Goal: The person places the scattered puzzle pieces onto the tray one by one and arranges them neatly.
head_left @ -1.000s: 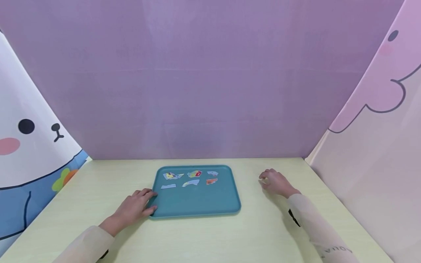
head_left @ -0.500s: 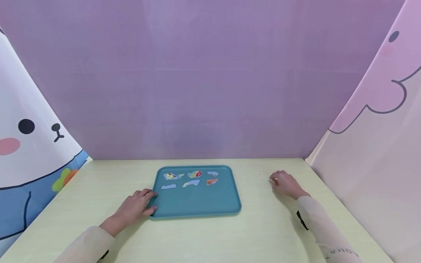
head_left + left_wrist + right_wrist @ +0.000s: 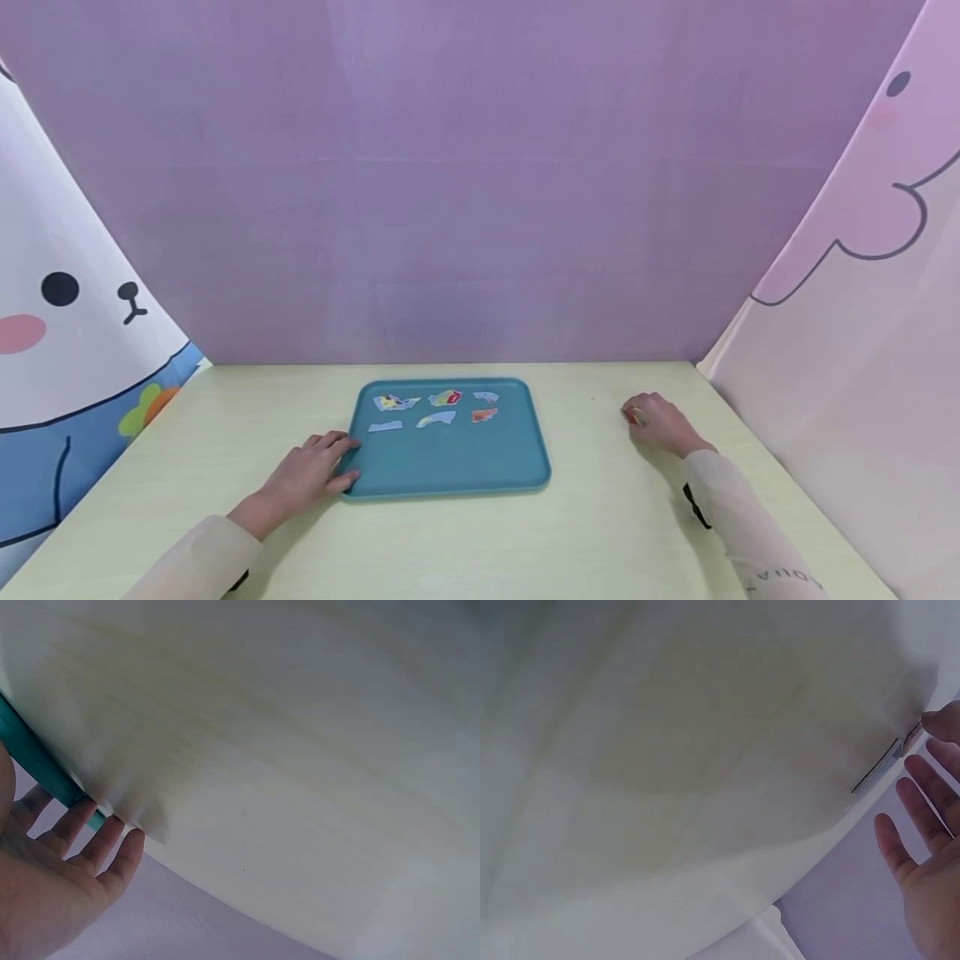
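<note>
A teal tray (image 3: pixel 480 467) lies on the table, with several irregular picture pieces in its far half, among them a yellow-and-white piece (image 3: pixel 395 402), a red-and-green piece (image 3: pixel 446 397) and an orange piece (image 3: pixel 483 414). My left hand (image 3: pixel 303 475) rests on the tray's left rim, its fingers along the edge. To the right of the tray, my right hand (image 3: pixel 662 427) pinches a small picture piece (image 3: pixel 634 416) showing red and green, mostly hidden by the fingers. In the right wrist view this piece (image 3: pixel 877 766) appears edge-on beside the thumb, with the other fingers extended.
The pale table (image 3: pixel 480 550) ends at a purple backdrop (image 3: pixel 480 208). Cartoon-printed curtains stand at the left (image 3: pixel 82 350) and right (image 3: pixel 862 350). A tiny dark speck (image 3: pixel 594 398) lies on the table between tray and right hand.
My right hand has moved a little right, away from the tray, and red and green now show at its fingertips. The left hand and the tray have stayed put.
</note>
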